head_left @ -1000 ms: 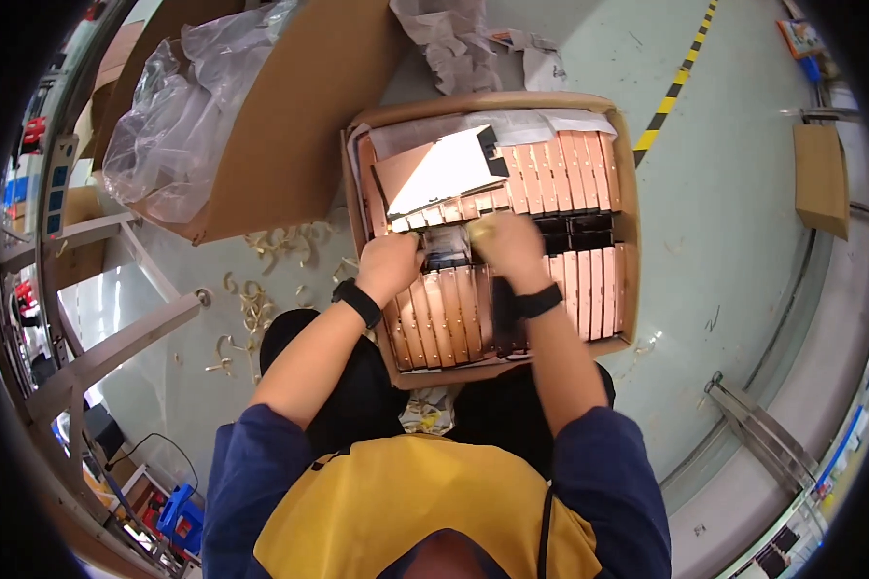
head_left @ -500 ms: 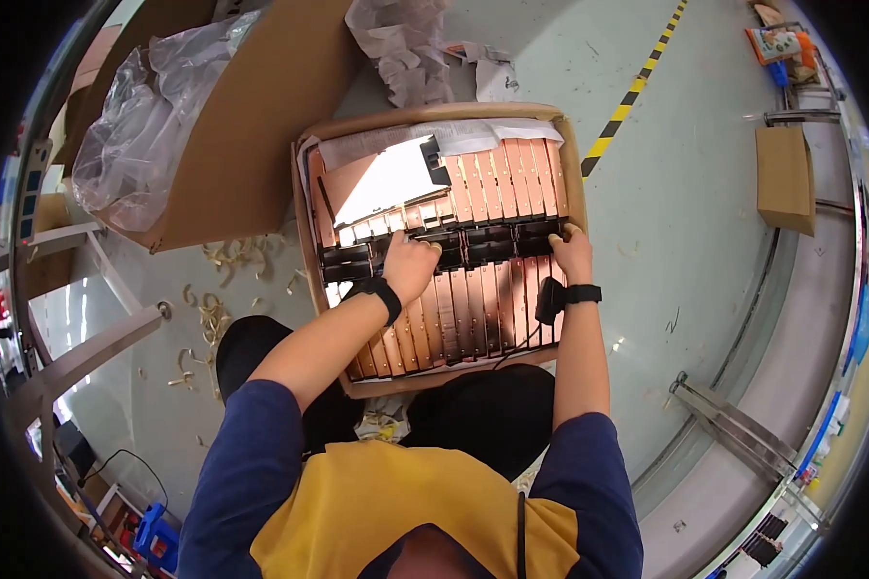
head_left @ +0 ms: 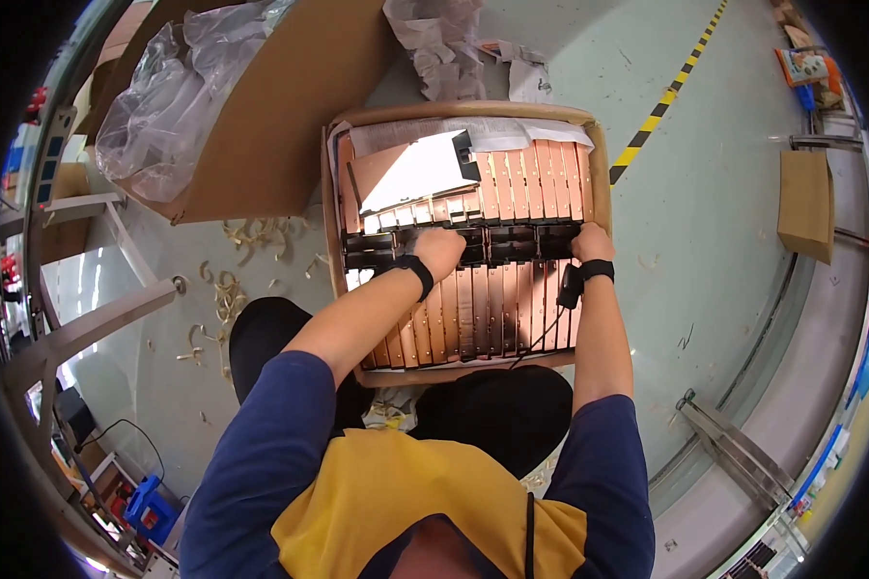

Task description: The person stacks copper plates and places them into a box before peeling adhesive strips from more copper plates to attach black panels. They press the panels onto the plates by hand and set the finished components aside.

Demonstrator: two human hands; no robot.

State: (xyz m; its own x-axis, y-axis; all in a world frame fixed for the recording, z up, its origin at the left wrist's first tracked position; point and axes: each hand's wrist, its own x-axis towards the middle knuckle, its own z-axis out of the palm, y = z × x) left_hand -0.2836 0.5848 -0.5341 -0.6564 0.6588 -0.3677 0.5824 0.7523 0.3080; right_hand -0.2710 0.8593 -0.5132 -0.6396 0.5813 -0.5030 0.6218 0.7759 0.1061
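A cardboard box point(head_left: 603, 166) stands in front of my knees, packed with two rows of copper-coloured plates, an upper row point(head_left: 541, 181) and a lower row point(head_left: 465, 314). Between the rows runs a band of black end pieces point(head_left: 512, 244). My left hand point(head_left: 438, 253) is closed at the middle left of this band, fingers curled down. At the band's right end my right hand point(head_left: 592, 243) is closed too, against the box wall. What either hand grips is hidden. One copper piece point(head_left: 410, 179) lies flat and shiny over the upper left plates.
A large open carton point(head_left: 270, 125) with clear plastic wrap point(head_left: 169, 125) stands at the left. Crumpled paper point(head_left: 444, 53) lies behind the box. Curled packing scraps point(head_left: 227, 294) litter the floor. A striped tape line point(head_left: 657, 116) and a small carton point(head_left: 805, 206) are to the right.
The view has shifted, so the whole scene sits further right. Both hands stay at the black band, with their fingers more curled and less visible than before.
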